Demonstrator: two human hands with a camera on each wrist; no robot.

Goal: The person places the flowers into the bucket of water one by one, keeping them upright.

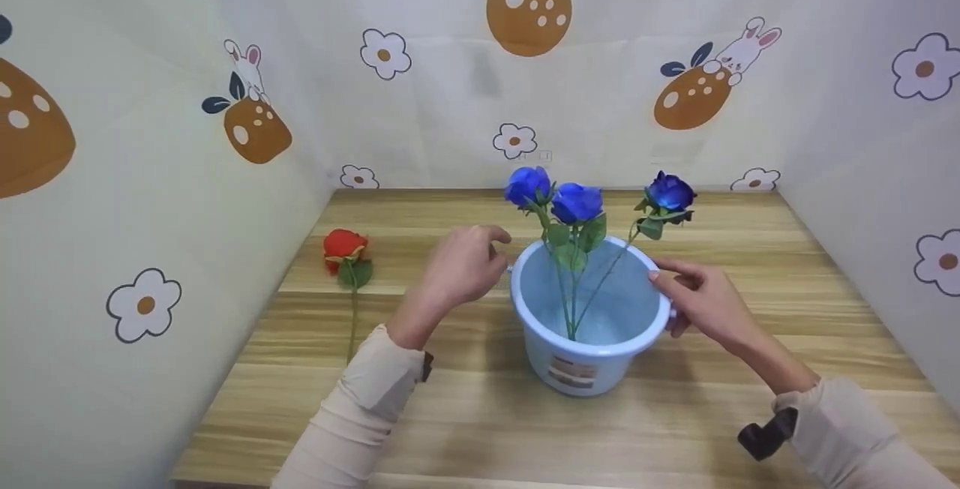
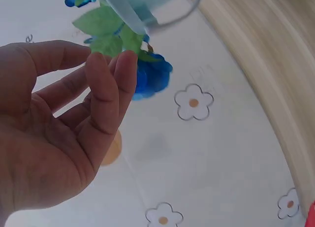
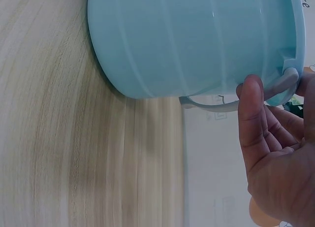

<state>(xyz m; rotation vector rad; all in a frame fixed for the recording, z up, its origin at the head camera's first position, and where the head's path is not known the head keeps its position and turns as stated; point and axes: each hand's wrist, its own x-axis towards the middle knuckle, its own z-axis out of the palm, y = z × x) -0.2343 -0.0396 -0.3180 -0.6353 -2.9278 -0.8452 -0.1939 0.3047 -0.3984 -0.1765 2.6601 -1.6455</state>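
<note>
A light blue plastic bucket point(image 1: 592, 346) stands upright on the wooden table, with several-leaved stems of three blue roses point(image 1: 577, 204) leaning inside it. My right hand point(image 1: 709, 301) is at the bucket's right side, thumb on the rim and fingers outside by the grey-blue handle point(image 3: 216, 107); it pinches the rim there. Left of the bucket hovers my left hand point(image 1: 465, 264), its fingers loosely bent and holding nothing. In the left wrist view a gap shows between those fingers and the bucket. A red rose point(image 1: 346, 245) lies farther left, its lower stem hidden behind my left sleeve.
The wooden table point(image 1: 420, 429) has pale cloth walls point(image 1: 420, 114) at its back and sides, printed with rabbits, orange fruits and flowers. A dark strap piece point(image 1: 769, 435) sits on my right wrist. The bucket carries a label point(image 1: 572, 373) in front.
</note>
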